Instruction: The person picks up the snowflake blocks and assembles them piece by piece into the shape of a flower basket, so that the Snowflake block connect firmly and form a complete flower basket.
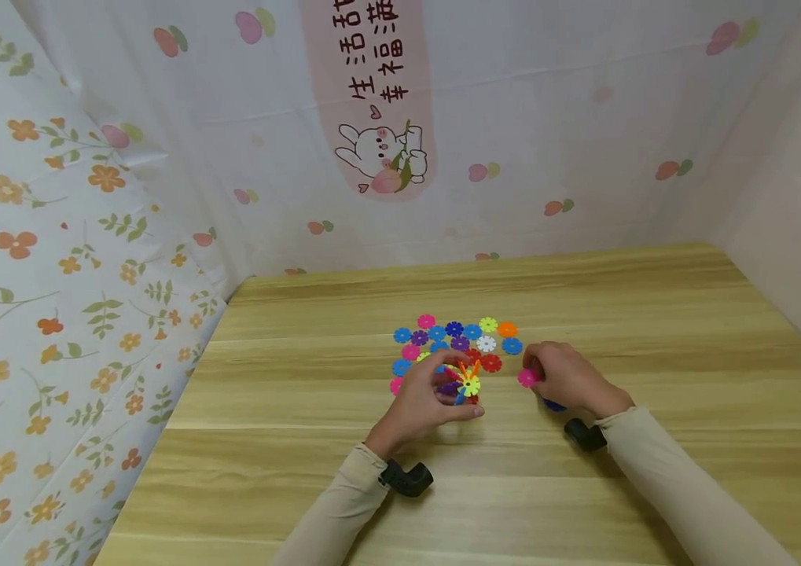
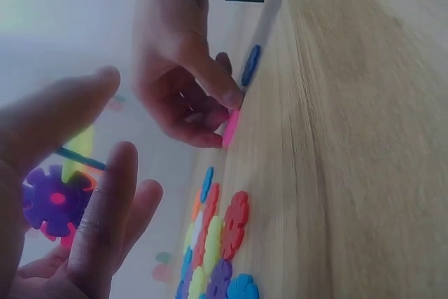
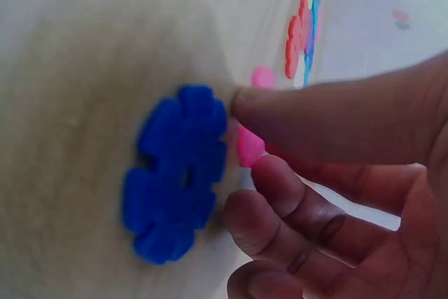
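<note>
Disc cluster (image 1: 460,343) is lying mid-table (image 1: 287,440). Left hand (image 1: 423,399) is sitting before it, joined discs (image 1: 469,384) between thumb and fingers. Right hand (image 1: 571,379) is sitting right of both, gripped disc (image 1: 527,378) at fingertips; another disc (image 3: 178,173) is lying just nearer the person. Cloth (image 1: 513,157) is hanging behind.

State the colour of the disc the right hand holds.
Pink disc, clearest in the head view.

Left sleeve (image 1: 332,511), bottom centre; right sleeve (image 1: 686,491), lower right: long, plain beige. Black rounded wrist camera (image 1: 410,479) by each cuff.
</note>
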{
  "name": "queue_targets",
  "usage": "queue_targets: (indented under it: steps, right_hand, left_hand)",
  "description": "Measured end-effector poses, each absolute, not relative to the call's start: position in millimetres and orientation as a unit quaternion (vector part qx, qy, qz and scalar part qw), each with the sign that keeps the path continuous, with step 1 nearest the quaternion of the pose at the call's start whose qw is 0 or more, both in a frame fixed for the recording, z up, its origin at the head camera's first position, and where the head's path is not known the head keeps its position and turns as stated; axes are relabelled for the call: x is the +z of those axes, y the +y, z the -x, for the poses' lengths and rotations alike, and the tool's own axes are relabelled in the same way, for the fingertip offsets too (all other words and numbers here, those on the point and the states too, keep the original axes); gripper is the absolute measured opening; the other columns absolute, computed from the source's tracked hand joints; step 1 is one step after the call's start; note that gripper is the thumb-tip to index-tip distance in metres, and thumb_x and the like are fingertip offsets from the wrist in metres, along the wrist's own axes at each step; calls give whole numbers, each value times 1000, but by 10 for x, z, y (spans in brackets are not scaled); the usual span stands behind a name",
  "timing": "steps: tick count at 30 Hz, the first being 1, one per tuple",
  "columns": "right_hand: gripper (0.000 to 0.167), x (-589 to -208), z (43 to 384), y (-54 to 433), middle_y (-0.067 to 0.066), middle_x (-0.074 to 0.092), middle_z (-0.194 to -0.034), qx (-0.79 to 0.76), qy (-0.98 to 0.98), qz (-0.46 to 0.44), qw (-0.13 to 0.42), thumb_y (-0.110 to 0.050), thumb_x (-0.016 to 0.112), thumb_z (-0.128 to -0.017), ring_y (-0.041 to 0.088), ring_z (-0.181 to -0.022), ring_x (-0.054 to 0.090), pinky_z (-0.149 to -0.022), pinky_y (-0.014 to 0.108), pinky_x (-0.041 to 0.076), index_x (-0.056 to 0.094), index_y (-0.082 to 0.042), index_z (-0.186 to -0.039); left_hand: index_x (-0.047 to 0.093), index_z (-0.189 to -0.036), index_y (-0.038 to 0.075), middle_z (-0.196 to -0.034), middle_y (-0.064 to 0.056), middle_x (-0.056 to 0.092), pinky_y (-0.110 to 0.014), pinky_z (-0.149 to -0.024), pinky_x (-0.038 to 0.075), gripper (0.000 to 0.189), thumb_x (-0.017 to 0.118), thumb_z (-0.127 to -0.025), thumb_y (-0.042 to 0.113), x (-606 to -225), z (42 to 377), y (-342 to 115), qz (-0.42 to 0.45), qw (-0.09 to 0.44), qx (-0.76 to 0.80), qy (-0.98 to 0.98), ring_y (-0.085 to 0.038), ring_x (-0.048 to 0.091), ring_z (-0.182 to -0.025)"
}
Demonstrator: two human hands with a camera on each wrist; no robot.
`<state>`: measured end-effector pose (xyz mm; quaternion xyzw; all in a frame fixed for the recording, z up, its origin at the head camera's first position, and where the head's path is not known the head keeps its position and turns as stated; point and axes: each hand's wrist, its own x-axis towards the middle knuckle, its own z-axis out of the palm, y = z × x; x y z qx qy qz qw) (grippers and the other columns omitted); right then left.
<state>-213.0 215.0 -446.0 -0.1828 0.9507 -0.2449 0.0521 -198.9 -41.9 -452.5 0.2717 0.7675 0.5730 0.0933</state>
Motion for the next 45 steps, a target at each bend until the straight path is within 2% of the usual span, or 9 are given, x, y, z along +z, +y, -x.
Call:
queue_targets:
  steps: [7, 11, 14, 18, 23, 31, 40, 45]
  right_hand:
    - [24, -4476, 2162, 2153, -1, 50, -69, -243, 946, 212, 40, 4, 72, -69, 14, -62, 43, -54, 28, 39, 56, -7, -81]
    - [25, -4462, 2143, 2120, -3, 49, -67, -279, 932, 226, 39, 5, 71, -72, 13, -61, 43, -54, 26, 39, 53, -11, -78]
    - [21, -4434, 2109, 2085, -5, 53, -70, -322, 917, 232, 45, 4, 70, -77, 12, -64, 48, -57, 26, 43, 56, -11, -81]
    - [18, -4390, 2055, 2026, -7, 60, -79, -379, 894, 236, 38, 2, 68, -81, 11, -72, 55, -62, 27, 49, 62, -13, -89]
    - [16, -4304, 1974, 1909, -7, 63, -83, -440, 865, 242, 2, -3, 68, -83, 12, -72, 58, -60, 29, 51, 66, -16, -92]
    - [23, -4288, 1899, 1773, -11, 64, -87, -446, 850, 273, -67, -1, 72, -78, 10, -72, 58, -58, 27, 50, 69, -19, -90]
    - [25, -4291, 1853, 1711, -11, 65, -85, -426, 846, 296, -118, 1, 76, -73, 6, -70, 56, -58, 24, 50, 72, -17, -90]
    - [24, -4294, 1825, 1719, -7, 65, -86, -435, 848, 275, -127, 1, 76, -73, 5, -71, 58, -64, 23, 53, 70, -11, -93]
  left_hand:
    - [50, -127, 13, -119, 2, 52, -27, -69, 54, 66, 82, -71, 24, -4529, 1985, -433, -267, 95, 576, 766, -11, 62, -89]
    - [49, -127, 12, -119, 2, 51, -27, -69, 54, 66, 82, -71, 24, -4534, 1985, -430, -270, 93, 580, 763, -12, 63, -88]
    - [49, -128, 12, -119, 2, 51, -27, -69, 54, 66, 82, -71, 24, -4536, 1988, -428, -269, 93, 581, 763, -13, 63, -87]
    - [49, -127, 14, -119, 2, 52, -27, -69, 54, 65, 82, -71, 25, -4543, 1990, -427, -261, 95, 582, 764, -12, 63, -89]
    - [51, -124, 22, -119, 5, 51, -28, -70, 54, 61, 82, -71, 25, -4539, 1992, -416, -255, 99, 590, 760, -15, 64, -87]
    - [52, -123, 23, -117, 5, 53, -30, -70, 54, 59, 81, -72, 22, -4529, 1993, -391, -266, 94, 597, 751, -15, 66, -78]
    - [54, -119, 27, -115, 4, 54, -28, -70, 53, 54, 80, -74, 18, -4508, 1998, -395, -267, 86, 573, 770, -12, 65, -81]
    - [54, -119, 27, -115, 7, 52, -28, -69, 54, 54, 81, -73, 21, -4491, 1994, -414, -261, 82, 567, 777, -12, 63, -85]
